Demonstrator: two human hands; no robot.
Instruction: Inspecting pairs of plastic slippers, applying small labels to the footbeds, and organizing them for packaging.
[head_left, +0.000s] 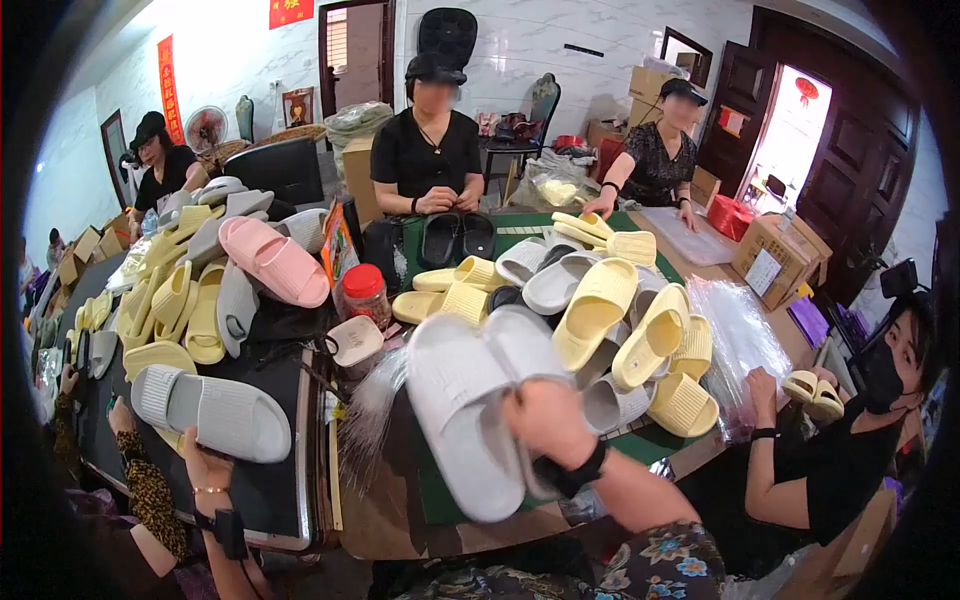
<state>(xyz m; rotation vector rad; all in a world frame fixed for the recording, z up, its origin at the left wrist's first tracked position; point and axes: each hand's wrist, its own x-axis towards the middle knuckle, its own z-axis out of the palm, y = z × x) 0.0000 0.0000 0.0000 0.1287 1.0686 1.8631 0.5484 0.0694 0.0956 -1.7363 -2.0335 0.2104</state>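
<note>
My right hand (pixel 552 425) is closed on a pair of light grey slippers (pixel 465 455), gripped at the inner side and held side by side over the green mat. The pair is slightly blurred. To the left, my left hand (pixel 207 462) grips the near edge of another grey slipper (pixel 245 420), with ribbed strap, by the dark table's edge; some of its fingers are hidden beneath. Just behind that slipper lies a heap of yellow and grey slippers (pixel 205 310), topped by a pink slipper (pixel 275 262). More yellow slippers (pixel 597 312) are piled beyond my right hand.
A red-lidded jar (pixel 365 290), a white tub (pixel 356 342) and a bundle of clear ties (pixel 375 420) stand between the heaps. Clear plastic bags (pixel 735 345) lie at right. Co-workers sit around; a leopard-print sleeve (pixel 155 500) is close to my left arm.
</note>
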